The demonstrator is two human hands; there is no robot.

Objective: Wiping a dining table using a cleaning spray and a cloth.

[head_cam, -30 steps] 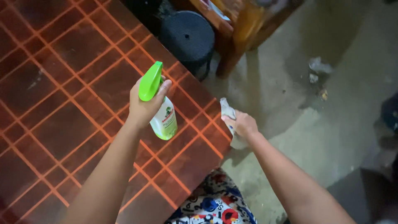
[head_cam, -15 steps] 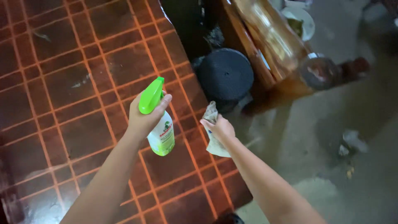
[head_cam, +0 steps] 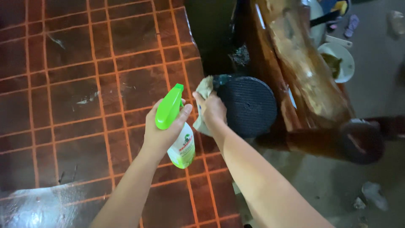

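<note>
Head view: left hand (head_cam: pixel 162 131) fingers grasp spray bottle (head_cam: pixel 182 145); right hand (head_cam: pixel 214 110) fingers clench cloth (head_cam: pixel 204 90).

The spray bottle (head_cam: pixel 179 135) has a bright green trigger head and a pale body fading to yellow-green at the base, with a small label. It is held tilted, nozzle pointing up and away, above the bench (head_cam: pixel 76 84). The cloth (head_cam: pixel 203 99) is a crumpled, greyish-white rag, bunched up beside the bottle's head at the bench edge.
</note>
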